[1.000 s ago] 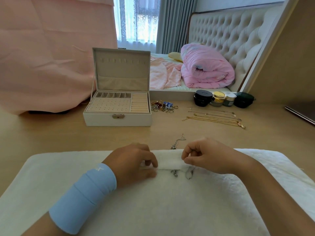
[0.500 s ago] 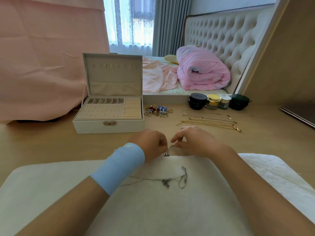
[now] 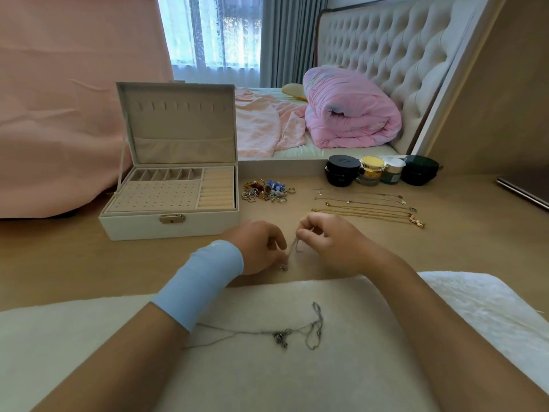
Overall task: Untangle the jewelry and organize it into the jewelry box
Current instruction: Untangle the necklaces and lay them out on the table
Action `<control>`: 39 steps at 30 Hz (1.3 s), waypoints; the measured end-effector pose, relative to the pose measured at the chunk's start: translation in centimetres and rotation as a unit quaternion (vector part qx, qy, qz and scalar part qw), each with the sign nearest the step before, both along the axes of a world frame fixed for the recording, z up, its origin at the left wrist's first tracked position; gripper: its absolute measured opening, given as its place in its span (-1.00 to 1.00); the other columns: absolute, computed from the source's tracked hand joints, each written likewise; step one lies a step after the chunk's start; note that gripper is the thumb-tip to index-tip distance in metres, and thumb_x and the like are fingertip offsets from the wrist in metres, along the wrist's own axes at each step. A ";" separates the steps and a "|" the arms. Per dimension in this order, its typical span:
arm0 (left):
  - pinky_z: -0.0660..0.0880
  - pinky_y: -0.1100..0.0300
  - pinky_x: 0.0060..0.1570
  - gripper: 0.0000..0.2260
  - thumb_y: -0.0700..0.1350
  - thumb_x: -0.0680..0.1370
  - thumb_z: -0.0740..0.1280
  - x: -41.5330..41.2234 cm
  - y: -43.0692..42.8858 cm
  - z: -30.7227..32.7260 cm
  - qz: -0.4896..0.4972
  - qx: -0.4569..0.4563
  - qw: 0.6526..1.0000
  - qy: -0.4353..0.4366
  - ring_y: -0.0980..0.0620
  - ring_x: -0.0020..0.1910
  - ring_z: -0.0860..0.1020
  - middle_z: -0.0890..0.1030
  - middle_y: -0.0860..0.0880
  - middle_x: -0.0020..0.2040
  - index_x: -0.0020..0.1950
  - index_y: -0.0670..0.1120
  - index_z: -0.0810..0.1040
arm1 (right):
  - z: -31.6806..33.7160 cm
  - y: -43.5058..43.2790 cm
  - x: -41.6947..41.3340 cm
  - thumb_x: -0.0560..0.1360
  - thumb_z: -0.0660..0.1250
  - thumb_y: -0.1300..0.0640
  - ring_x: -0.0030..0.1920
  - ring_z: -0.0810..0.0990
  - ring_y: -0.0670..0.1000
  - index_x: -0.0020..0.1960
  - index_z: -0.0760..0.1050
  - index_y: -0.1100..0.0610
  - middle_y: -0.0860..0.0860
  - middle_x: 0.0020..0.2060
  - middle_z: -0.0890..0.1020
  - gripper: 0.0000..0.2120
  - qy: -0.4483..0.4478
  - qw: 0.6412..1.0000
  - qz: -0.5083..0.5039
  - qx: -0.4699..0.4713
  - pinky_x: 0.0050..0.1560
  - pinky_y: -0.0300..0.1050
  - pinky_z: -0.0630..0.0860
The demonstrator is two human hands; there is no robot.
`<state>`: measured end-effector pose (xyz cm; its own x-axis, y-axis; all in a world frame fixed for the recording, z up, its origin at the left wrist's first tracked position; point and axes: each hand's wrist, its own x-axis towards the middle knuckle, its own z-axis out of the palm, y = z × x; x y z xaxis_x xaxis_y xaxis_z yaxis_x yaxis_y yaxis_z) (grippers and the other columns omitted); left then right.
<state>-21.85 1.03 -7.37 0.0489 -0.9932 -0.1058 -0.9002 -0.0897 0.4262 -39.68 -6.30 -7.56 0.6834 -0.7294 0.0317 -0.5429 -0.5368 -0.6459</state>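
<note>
Both left hand (image 3: 260,248) and right hand (image 3: 334,245) pinch a thin silver chain (image 3: 292,248); a knotted chain (image 3: 285,337) lies on the towel (image 3: 386,358).

You are in a bedroom at home. A bed (image 3: 326,151) with a tufted headboard (image 3: 386,55) stands right behind your desk (image 3: 59,263). A pink quilt (image 3: 350,111) is rolled up on it beside a rumpled pink sheet (image 3: 261,123). Grey curtains (image 3: 285,34) and lace sheers (image 3: 214,28) hang beyond the bed. The desk serves as a dressing spot. It carries an open jewelry box (image 3: 169,227), a row of cosmetic jars (image 3: 371,171), a little heap of trinkets (image 3: 264,190) and gold necklaces (image 3: 365,206) laid side by side. A pink cloth (image 3: 59,99) hangs at your left. A fluffy white mat (image 3: 475,307) covers the near edge of the desk.
</note>
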 end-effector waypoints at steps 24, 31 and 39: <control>0.56 0.24 -0.15 -0.93 -0.16 0.57 0.35 0.3 -0.3 1.3 -0.008 -0.012 0.939 0.345 0.09 -0.27 0.62 0.71 -0.01 -0.17 -0.02 -0.13 0.62 | 0.3 -0.2 -0.3 0.58 0.37 0.25 -0.32 0.57 0.02 0.08 0.63 0.16 0.01 -0.31 0.64 -0.90 -0.229 0.960 -0.061 0.147 -0.21 -0.11 0.61; 0.52 0.20 -0.09 -0.87 -0.18 0.61 0.26 0.9 -0.6 2.0 -0.017 -0.084 0.945 0.315 0.10 -0.22 0.56 0.64 -0.01 -0.20 -0.09 -0.07 0.57 | 0.0 0.8 0.1 0.62 0.30 0.03 0.00 0.66 0.00 0.18 0.64 0.00 -0.04 -0.02 0.72 -0.81 -0.178 0.964 -0.033 0.195 0.07 -0.09 0.59; 0.52 0.04 -0.09 -0.86 -0.19 0.63 0.23 1.2 -0.6 2.5 -0.001 -0.103 0.916 0.389 0.01 -0.34 0.51 0.53 0.03 -0.41 -0.10 -0.10 0.51 | 0.3 1.2 0.4 0.58 0.39 0.09 0.02 0.69 0.04 0.13 0.63 0.06 0.03 -0.02 0.72 -0.85 -0.192 0.959 -0.021 0.207 0.20 0.08 0.59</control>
<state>-20.66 0.48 -4.87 0.0369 -0.9960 0.0811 -0.3177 0.0653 0.9459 -39.29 -5.07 -7.31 0.6498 -0.7597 -0.0241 -0.2383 -0.1735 -0.9556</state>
